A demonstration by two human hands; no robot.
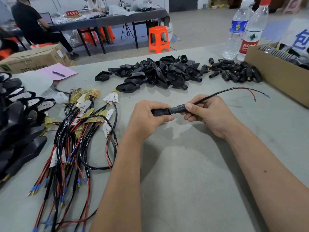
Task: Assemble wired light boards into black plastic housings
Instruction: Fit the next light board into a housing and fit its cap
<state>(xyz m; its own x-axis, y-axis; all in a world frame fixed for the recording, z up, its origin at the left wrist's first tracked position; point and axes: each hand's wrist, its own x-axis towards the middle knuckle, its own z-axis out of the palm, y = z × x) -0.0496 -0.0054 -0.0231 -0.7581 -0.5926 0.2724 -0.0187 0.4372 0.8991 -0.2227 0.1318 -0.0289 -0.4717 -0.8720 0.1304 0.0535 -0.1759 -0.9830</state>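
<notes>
Black housing (161, 112) held just above the table's middle; most of its body is hidden inside the left hand (147, 117), whose fingers curl round it. Right hand (206, 113) pinches the ribbed collar (179, 108) and the black cable (215, 94) leaving it; the cable's red leads (250, 91) end free over the cloth. Whether a light board sits inside cannot be told. Grey cloth table (184, 173) lies bare below the forearms. Wired boards (87, 118) heaped left, loose housings (155, 72) piled beyond, small connectors (234, 71) beside a cardboard box (274, 76) cut off at right. Two water bottles (245, 29) behind. Orange stool (158, 39) on the concrete floor.
</notes>
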